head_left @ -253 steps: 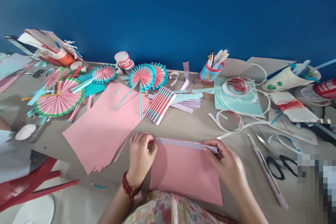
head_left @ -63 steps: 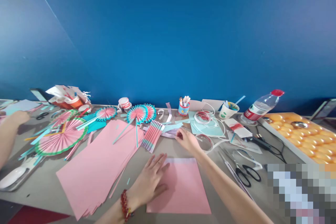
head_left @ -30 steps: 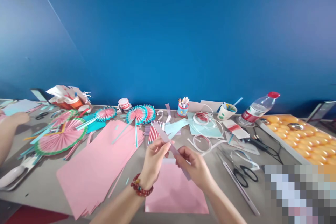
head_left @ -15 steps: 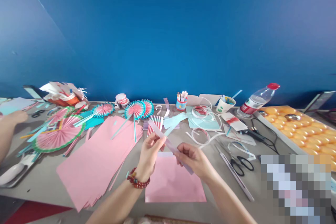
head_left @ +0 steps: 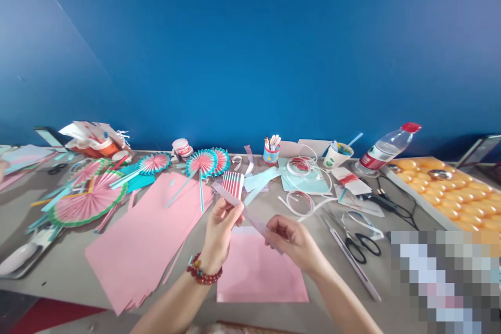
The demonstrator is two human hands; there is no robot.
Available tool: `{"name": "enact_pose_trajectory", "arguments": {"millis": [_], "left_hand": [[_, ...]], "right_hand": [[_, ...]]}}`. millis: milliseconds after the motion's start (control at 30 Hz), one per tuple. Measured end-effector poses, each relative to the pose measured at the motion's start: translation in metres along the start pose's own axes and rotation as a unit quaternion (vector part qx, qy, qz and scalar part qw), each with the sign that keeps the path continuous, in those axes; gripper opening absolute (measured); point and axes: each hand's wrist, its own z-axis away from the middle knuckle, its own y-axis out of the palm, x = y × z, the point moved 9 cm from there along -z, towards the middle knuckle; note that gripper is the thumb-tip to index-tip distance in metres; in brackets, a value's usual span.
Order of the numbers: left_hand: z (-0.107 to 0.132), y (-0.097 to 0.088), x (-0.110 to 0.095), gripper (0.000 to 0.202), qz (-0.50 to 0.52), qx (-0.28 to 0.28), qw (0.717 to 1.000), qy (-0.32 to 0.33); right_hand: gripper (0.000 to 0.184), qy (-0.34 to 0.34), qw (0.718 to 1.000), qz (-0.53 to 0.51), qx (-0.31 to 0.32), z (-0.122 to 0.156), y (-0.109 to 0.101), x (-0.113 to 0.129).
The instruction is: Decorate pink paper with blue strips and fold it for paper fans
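Note:
A pale lilac paper strip (head_left: 253, 221) stretches slantwise between my two hands, above a pink sheet (head_left: 262, 276) lying on the table. My left hand (head_left: 224, 219), with a red bead bracelet at the wrist, pinches the strip near its upper left end. The fingers of my right hand (head_left: 287, 237) are closed on its lower right part. Just beyond my left hand is a pleated red-and-white striped paper piece (head_left: 234, 183). Light blue paper strips (head_left: 260, 181) lie behind the hands.
Pink sheets (head_left: 144, 235) and pleated paper fans (head_left: 88, 195) cover the left side. Scissors (head_left: 362, 245), a slim cutter (head_left: 358, 271), coiled white strips (head_left: 299, 202), a cup (head_left: 337, 155), a bottle (head_left: 385, 151) and an orange padded panel (head_left: 450, 188) occupy the right.
The strip's upper left end has tipped down and left, while both hands keep hold of it. At the far left, another person's hand has withdrawn almost out of view.

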Motion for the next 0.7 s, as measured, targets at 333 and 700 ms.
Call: {"name": "enact_pose_trajectory", "arguments": {"millis": [333, 700], "left_hand": [[0.006, 0.0, -0.011, 0.016, -0.025, 0.016, 0.999, 0.018], [0.009, -0.005, -0.003, 0.015, 0.036, 0.015, 0.999, -0.029]], "right_hand": [[0.03, -0.023, 0.998, 0.055, -0.003, 0.004, -0.001, 0.0], [0.027, -0.03, 0.997, 0.074, -0.019, 0.007, -0.006, 0.007]]}}
